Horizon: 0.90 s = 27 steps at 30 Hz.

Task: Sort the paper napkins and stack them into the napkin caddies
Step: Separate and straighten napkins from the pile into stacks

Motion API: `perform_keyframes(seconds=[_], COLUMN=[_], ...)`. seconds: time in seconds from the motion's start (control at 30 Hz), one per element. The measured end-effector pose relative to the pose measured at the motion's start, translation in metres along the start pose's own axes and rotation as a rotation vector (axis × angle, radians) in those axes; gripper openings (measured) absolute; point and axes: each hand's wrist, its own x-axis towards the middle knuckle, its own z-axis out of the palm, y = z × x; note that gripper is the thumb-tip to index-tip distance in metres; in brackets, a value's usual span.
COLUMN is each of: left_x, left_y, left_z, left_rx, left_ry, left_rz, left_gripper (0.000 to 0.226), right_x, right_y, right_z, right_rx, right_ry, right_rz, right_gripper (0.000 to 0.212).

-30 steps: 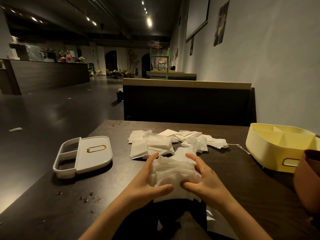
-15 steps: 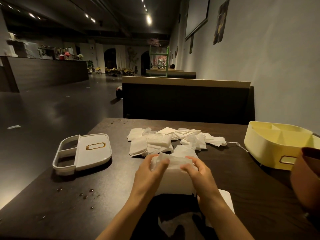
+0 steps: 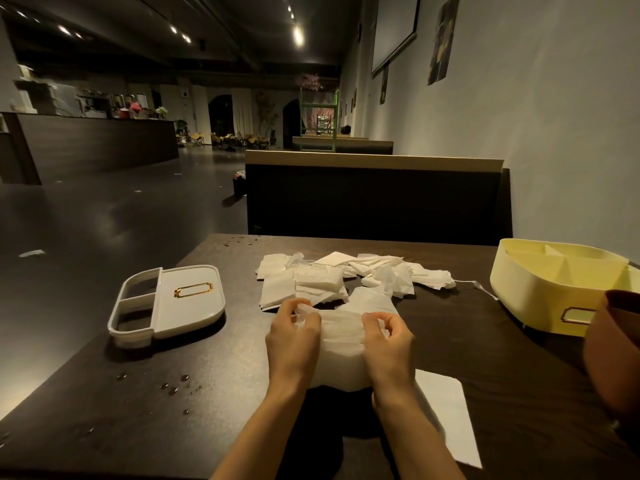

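Observation:
A thin white paper napkin point(image 3: 341, 344) is stretched between my hands over the dark table point(image 3: 502, 368). My left hand point(image 3: 294, 337) pinches its upper left edge and my right hand point(image 3: 388, 344) pinches its upper right edge. Behind them lies a loose heap of white napkins point(image 3: 346, 278). A white flat caddy with a gold handle point(image 3: 166, 303) sits to the left. A yellow divided caddy point(image 3: 554, 289) stands at the right edge. One flat napkin point(image 3: 446, 410) lies under my right forearm.
A brown rounded vessel point(image 3: 613, 348) stands at the right, in front of the yellow caddy. Water drops point(image 3: 173, 386) dot the table's left front. A dark booth seat back point(image 3: 377, 199) stands behind the table, and a wall runs along the right.
My hands moved away from me and up the napkin, from cupping a crumpled bundle to pinching its top edge, and the napkin now hangs spread out.

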Motion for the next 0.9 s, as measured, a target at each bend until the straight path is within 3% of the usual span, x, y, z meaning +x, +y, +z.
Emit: perform_keyframes(seconds=[0.17, 0.33, 0.53, 0.73, 0.83, 0.9], left_x=[-0.001, 0.008, 0.008, 0.008, 0.004, -0.001], left_y=[0.000, 0.000, -0.004, -0.005, -0.003, -0.003], left_z=[0.002, 0.000, 0.004, 0.004, -0.003, -0.011], left_rx=[-0.043, -0.043, -0.144, -0.114, -0.134, -0.037], left_ry=[-0.062, -0.019, -0.087, -0.106, -0.214, -0.387], left_rz=[0.017, -0.066, -0.205, -0.108, -0.076, -0.012], left_gripper=[0.013, 0.011, 0.030, 0.020, 0.026, 0.033], right_x=[0.003, 0.006, 0.009, 0.012, 0.012, 0.012], right_y=[0.000, -0.005, -0.007, -0.006, -0.008, -0.008], right_z=[0.007, 0.003, 0.007, 0.006, 0.006, 0.007], right_rx=[-0.017, -0.078, -0.136, -0.195, -0.240, -0.242], right_ry=[0.008, 0.031, 0.057, 0.085, 0.101, 0.115], right_rz=[-0.016, -0.026, -0.071, -0.125, -0.163, -0.188], right_gripper=[0.029, 0.011, 0.037, 0.036, 0.040, 0.042])
